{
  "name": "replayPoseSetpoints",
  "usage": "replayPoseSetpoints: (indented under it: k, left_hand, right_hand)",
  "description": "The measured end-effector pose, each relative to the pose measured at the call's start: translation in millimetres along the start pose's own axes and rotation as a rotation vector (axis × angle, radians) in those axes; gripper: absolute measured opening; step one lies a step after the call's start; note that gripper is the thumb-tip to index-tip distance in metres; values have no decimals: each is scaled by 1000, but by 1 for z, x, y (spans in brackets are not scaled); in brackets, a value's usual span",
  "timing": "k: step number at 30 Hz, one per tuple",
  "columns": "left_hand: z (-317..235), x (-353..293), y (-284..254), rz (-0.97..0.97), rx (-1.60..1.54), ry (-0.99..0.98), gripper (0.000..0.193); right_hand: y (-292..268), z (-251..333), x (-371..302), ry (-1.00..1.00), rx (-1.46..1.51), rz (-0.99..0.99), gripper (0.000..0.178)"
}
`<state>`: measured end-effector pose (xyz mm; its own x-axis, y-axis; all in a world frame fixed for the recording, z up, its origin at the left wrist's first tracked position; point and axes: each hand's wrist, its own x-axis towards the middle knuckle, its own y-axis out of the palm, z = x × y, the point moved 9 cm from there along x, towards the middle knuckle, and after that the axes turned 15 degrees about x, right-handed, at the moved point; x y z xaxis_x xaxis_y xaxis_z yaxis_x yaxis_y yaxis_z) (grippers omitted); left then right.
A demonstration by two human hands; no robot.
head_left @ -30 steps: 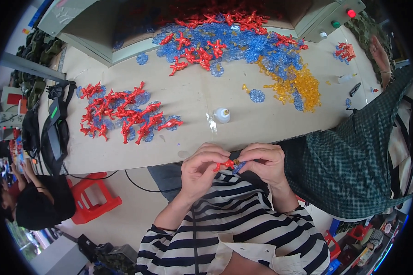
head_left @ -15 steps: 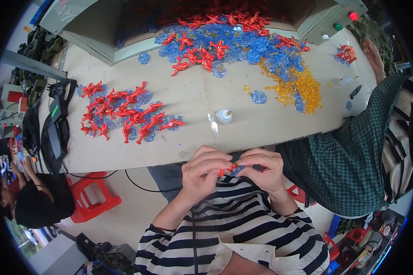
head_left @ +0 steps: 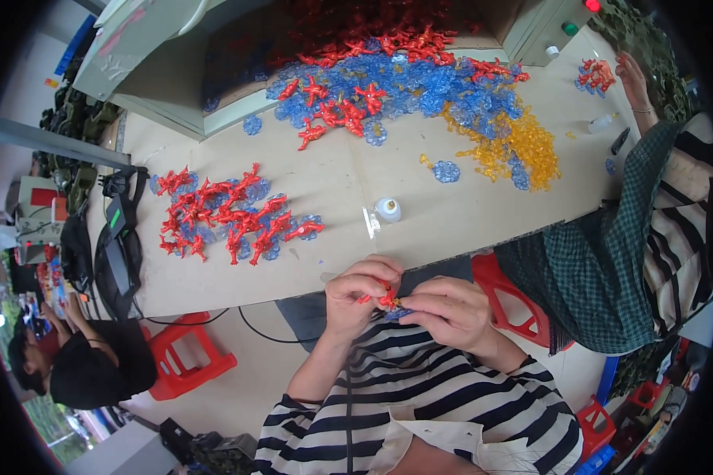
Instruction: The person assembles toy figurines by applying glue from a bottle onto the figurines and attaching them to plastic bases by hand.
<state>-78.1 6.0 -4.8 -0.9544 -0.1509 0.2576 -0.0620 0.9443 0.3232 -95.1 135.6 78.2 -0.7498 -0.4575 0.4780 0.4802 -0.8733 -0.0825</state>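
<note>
Close to my chest, just off the table's front edge, my left hand (head_left: 355,298) pinches a small red toy figure (head_left: 387,296). My right hand (head_left: 450,310) grips a see-through blue disc (head_left: 397,314) against the figure's lower end. A bit of yellow shows between the two, partly hidden by my fingers. On the table to the left lies a group of red figures on blue discs (head_left: 222,210). A small white squeeze bottle (head_left: 388,210) stands beyond my hands.
A heap of blue discs (head_left: 420,83) with red figures spills from an open grey box (head_left: 166,95). Small yellow pieces (head_left: 531,146) lie to its right. A co-worker's hand (head_left: 634,83) is at the far right, beside another bottle (head_left: 602,123). Red stools (head_left: 186,356) stand below the table.
My hands have turned the pieces, so more of the red figure shows upright in my left fingers. The whole view has shifted and tilted slightly.
</note>
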Motion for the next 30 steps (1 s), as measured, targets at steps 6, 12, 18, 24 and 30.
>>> replayPoseSetpoints:
  k: [6,12,18,24,30]
  left_hand:
    - [-7,6,8,114,-18,47,11]
    - [-5,7,10,124,17,9,9]
    - [-20,10,16,217,252,66,16]
    - [-25,11,19,198,363,113,20]
    - [-18,9,15,218,234,104,20]
  right_hand:
    - [0,4,-4,-52,3,2,29]
    - [-1,1,-7,-89,23,-4,28]
    - [-5,-8,-10,-72,107,-10,27]
    - [-5,-15,-13,-72,152,-32,26]
    - [1,-3,-12,-79,57,-41,29]
